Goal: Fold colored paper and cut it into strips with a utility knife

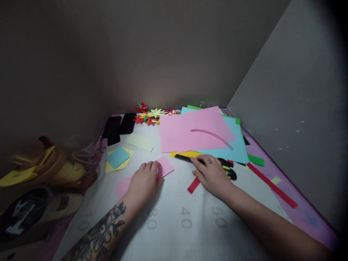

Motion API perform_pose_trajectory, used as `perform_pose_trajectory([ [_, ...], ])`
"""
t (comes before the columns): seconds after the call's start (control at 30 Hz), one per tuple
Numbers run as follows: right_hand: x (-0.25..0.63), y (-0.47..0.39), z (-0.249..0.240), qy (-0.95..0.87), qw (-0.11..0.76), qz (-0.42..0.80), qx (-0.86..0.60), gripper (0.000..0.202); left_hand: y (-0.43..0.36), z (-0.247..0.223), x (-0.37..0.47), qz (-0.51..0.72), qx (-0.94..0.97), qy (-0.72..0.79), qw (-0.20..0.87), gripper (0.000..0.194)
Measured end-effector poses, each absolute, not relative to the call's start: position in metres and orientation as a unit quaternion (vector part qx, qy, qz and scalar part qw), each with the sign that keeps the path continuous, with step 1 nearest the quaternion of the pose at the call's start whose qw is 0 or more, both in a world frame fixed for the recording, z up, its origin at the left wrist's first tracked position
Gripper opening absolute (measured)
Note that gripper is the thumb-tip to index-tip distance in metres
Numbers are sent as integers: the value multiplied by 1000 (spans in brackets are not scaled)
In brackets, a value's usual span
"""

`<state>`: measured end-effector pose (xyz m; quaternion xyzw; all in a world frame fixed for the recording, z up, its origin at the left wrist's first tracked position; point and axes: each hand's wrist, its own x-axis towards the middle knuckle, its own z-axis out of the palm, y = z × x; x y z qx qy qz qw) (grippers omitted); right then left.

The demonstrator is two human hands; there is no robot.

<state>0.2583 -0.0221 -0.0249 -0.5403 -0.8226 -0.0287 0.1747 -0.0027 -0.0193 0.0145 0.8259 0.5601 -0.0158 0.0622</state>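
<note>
My left hand (145, 177) has its fingers curled over pink paper (166, 166), which shows past the fingertips. Another pink part (123, 186) lies at the wrist side; whether both are one piece is hidden. My right hand (213, 175) reaches down with fingertips and thumb at a long, narrow black tool (182, 158), possibly a cutter; its far part is covered by the hand. Beside that hand are a black and yellow handle (232, 173) and a short red paper strip (193, 185), partly under the palm.
Large pink (179, 134) and light blue sheets (236, 139) lie stacked at the back. Folded paper stars (149, 117) sit behind, with two dark phones (112, 126) to their left. Blue and yellow squares (118, 158), a pale green sheet (140, 141) and a long red strip (272, 185) surround the hands.
</note>
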Motion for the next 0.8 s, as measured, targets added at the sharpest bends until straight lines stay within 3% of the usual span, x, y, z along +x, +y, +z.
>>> perform_pose_trajectory([
  [0.2,231,-23,-19,-868,220,16,-445,31,-11,22,-11,-2,787,604,124,31],
  [0.4,214,-16,-26,-883,219,40,-414,29,-8,5,-36,72,806,568,150,71],
  [0.5,213,-17,-30,-877,228,38,-421,21,-12,3,-35,25,843,521,131,81],
  [0.63,217,-20,-32,-874,249,37,-415,13,-19,6,-20,-33,848,515,120,51],
  [0.8,223,-18,-32,-875,249,33,-414,13,-21,-1,-11,-33,833,546,88,40],
])
